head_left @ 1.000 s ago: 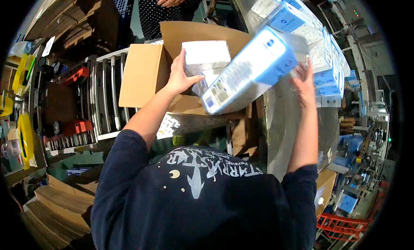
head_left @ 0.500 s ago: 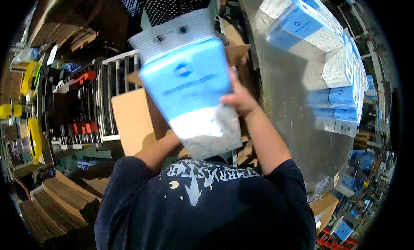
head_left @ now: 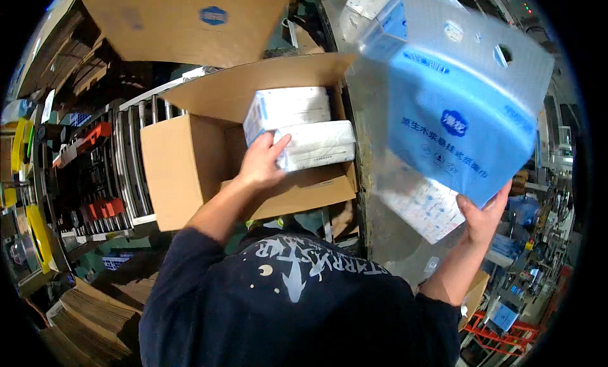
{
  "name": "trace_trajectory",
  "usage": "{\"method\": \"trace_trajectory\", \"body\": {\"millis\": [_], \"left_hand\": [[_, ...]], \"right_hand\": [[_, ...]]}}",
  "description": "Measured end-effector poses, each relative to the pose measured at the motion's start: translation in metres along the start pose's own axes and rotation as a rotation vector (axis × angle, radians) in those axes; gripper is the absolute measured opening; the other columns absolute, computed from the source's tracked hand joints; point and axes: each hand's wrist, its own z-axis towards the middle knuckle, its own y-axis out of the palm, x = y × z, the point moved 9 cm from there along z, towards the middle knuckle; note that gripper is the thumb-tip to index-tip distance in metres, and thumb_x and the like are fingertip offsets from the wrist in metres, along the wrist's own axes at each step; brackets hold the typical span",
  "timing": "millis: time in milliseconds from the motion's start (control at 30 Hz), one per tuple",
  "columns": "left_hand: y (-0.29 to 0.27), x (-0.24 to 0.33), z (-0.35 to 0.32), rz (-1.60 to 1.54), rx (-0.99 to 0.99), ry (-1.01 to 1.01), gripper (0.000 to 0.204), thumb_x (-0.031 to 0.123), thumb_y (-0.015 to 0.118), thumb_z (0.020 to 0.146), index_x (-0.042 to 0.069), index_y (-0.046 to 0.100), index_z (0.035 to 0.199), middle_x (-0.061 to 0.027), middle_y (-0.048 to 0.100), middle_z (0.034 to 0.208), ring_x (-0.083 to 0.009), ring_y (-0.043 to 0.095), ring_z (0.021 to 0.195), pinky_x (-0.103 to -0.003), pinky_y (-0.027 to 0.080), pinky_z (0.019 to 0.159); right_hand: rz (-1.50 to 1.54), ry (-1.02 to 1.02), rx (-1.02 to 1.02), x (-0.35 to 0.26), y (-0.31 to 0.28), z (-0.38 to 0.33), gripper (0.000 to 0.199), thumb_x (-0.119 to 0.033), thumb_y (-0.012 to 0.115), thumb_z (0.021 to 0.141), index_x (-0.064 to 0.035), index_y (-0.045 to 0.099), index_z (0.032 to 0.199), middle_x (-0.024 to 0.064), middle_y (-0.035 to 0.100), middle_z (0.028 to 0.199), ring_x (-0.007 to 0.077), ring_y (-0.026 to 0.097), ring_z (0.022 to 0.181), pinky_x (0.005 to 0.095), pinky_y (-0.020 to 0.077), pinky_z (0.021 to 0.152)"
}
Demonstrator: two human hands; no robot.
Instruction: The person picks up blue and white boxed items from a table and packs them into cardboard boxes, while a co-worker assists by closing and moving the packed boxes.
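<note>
Blue pack sits in your right hand, up over the table, as the head view shows. A moment ago it hung in front of your chest, hiding most of the carton; you have now swung it well to the right, so the carton's mouth is uncovered and your left hand can work inside. A large cardboard sheet has also come into sight at upper left.

Your right forearm rises from the lower right, and that hand grips the pack's lower corner, thumb on the near face. Your left forearm slants in from the lower left, its hand at the left end of the near white pack, which lies beside the far white pack. Whether those fingers are closed on it, you cannot tell.
</note>
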Motion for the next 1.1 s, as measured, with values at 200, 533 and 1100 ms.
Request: {"method": "trace_trajectory", "body": {"millis": [200,533,1100], "left_hand": [[-0.035,-0.005,-0.003,-0.073,0.096,-0.04,0.071,0.022,0.074,0.061,0.006,0.044,0.123,-0.0163,0.042,0.105,-0.033,0.043,0.098,-0.039,0.04,0.085],[0.024,-0.046,-0.021,-0.228,0.145,-0.088,0.086,0.026,0.079,0.057,0.002,0.035,0.128,-0.0224,0.037,0.124,-0.0389,0.038,0.116,-0.041,0.036,0.095],[0.006,-0.036,-0.004,-0.514,-0.152,-0.077,0.102,0.014,0.074,0.057,0.002,0.013,0.138,-0.0264,0.044,0.122,-0.0374,0.043,0.114,-0.038,0.036,0.096]], "right_hand": [[-0.708,0.004,-0.146,0.031,0.018,-0.013,0.079,-0.01,0.067,0.051,-0.0063,0.045,0.126,0.0163,0.052,0.116,0.0291,0.05,0.108,0.0353,0.0382,0.093],[-0.831,-0.36,-0.499,0.004,0.157,-0.063,0.032,-0.011,0.06,0.067,-0.0069,0.059,0.098,0.0156,0.058,0.096,0.033,0.055,0.092,0.0403,0.0447,0.08],[-0.821,-0.017,-1.256,0.103,0.348,-0.126,0.069,-0.063,0.06,0.065,-0.0027,0.059,0.099,0.0157,0.062,0.096,0.0307,0.059,0.091,0.0397,0.0461,0.079]]}}
